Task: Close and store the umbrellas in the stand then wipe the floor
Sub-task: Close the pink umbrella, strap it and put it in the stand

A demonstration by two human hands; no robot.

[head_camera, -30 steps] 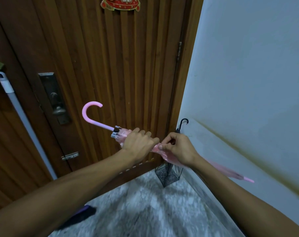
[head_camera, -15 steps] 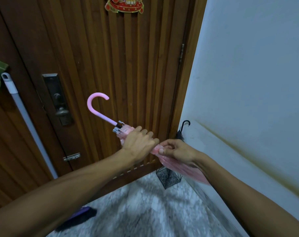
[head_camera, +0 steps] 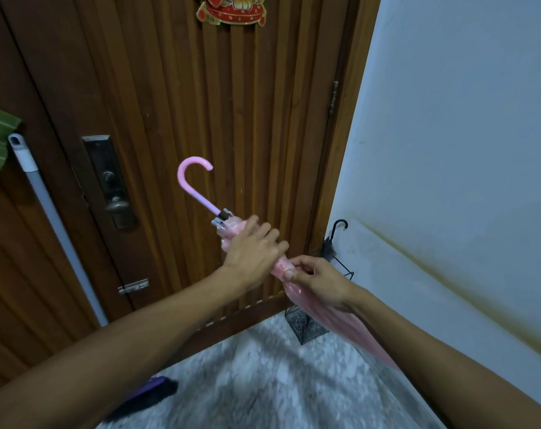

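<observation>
Umbrellas: two. One folded translucent pink plastic umbrella with a curved pink hook handle point(head_camera: 297, 292) is held in the air in front of the door; one folded black umbrella with a black hook handle point(head_camera: 330, 246) stands in the stand.
Stand: one black wire umbrella stand point(head_camera: 304, 326), on the floor in the corner between door and wall.
Hands: two. The left hand point(head_camera: 253, 252) is clenched round the pink canopy just below the handle; the right hand point(head_camera: 317, 281) pinches the canopy folds just beside it, thumb on top.
Mop pole: one white pole point(head_camera: 54, 224), leaning against the ribbed brown wooden door point(head_camera: 219, 119).
Floor: grey speckled marble floor point(head_camera: 263, 382), with one dark purple object point(head_camera: 145, 394) lying on it, too blurred to name.
Change: the pink handle now points more steeply upward than a second ago; the umbrella's tip, seen earlier past the right forearm, is now hidden behind it; both grips stay on the canopy.
</observation>
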